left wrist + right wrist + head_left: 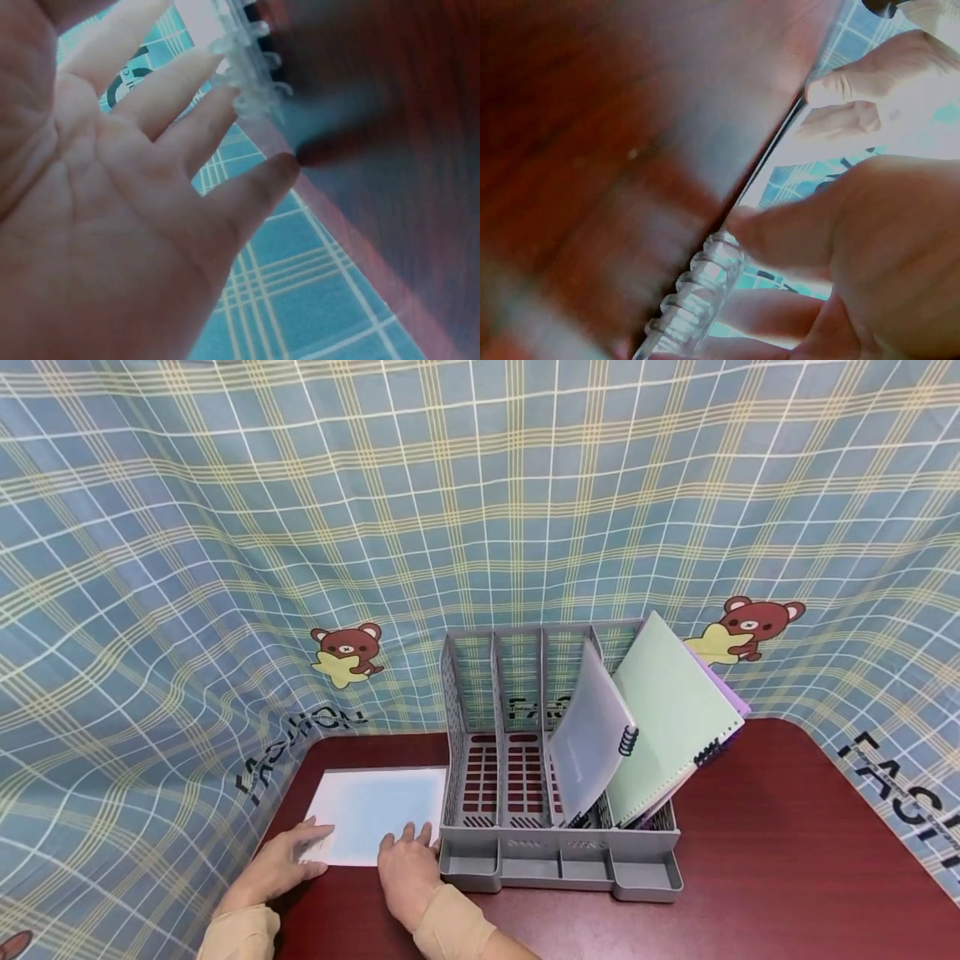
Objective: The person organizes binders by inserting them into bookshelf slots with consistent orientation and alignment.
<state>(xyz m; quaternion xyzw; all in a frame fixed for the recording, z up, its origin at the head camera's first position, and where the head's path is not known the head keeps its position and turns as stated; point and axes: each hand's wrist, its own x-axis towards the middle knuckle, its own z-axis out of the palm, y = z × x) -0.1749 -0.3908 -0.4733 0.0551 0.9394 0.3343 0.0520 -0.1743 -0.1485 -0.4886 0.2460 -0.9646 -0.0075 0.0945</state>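
A notebook [378, 814] with a pale blue and white cover lies flat on the table, left of a grey desk organizer [558, 839]. My left hand [281, 860] touches its left edge, fingers spread and fairly straight. On its lower right part rests my right hand [408, 868], fingers extended over the cover. A clear coil binding [690, 300] shows close to my right fingers in the right wrist view, with my thumb at the notebook's near edge. The left wrist view shows the open palm, and the fingertips near the clear coil [255, 67].
In the organizer's right slots stand a translucent bluish notebook [592, 743] and a light green notebook [671, 710], leaning right, with a purple one [726, 689] behind. Small trays [647, 872] line the organizer's front. Plaid cloth [480, 485] hangs behind and beside the dark red table [787, 835].
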